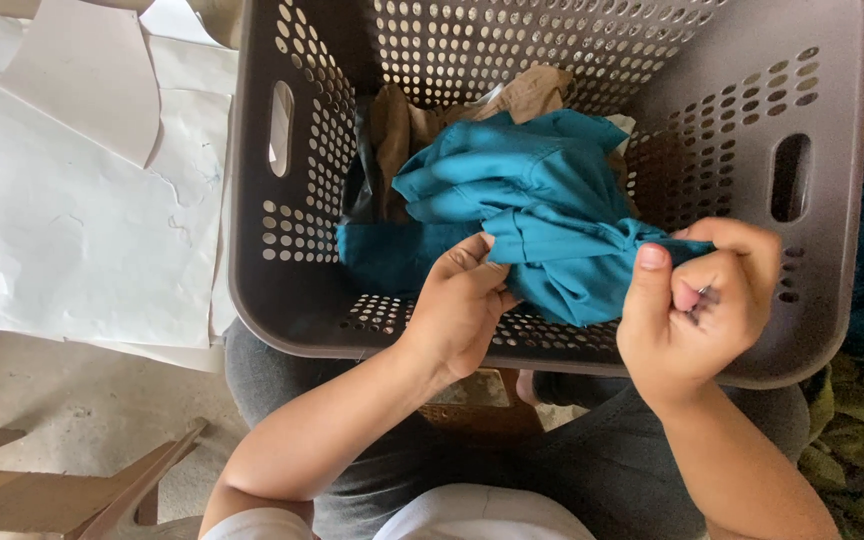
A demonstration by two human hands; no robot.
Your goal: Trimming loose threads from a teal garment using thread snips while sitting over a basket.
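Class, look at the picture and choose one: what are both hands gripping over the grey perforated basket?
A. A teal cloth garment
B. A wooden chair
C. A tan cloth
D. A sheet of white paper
A: the left hand and the right hand both pinch the teal cloth garment, which is bunched above the grey perforated basket; the tan cloth lies untouched deeper in the basket.

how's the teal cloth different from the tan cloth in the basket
The teal cloth is bright blue-green; the tan cloth is dull brown. The teal cloth lies on top at the front, gripped by the left hand and right hand; the tan cloth sits behind, mostly covered, with no hand on it. Much more of the teal one shows. Both are crumpled inside the grey perforated basket.
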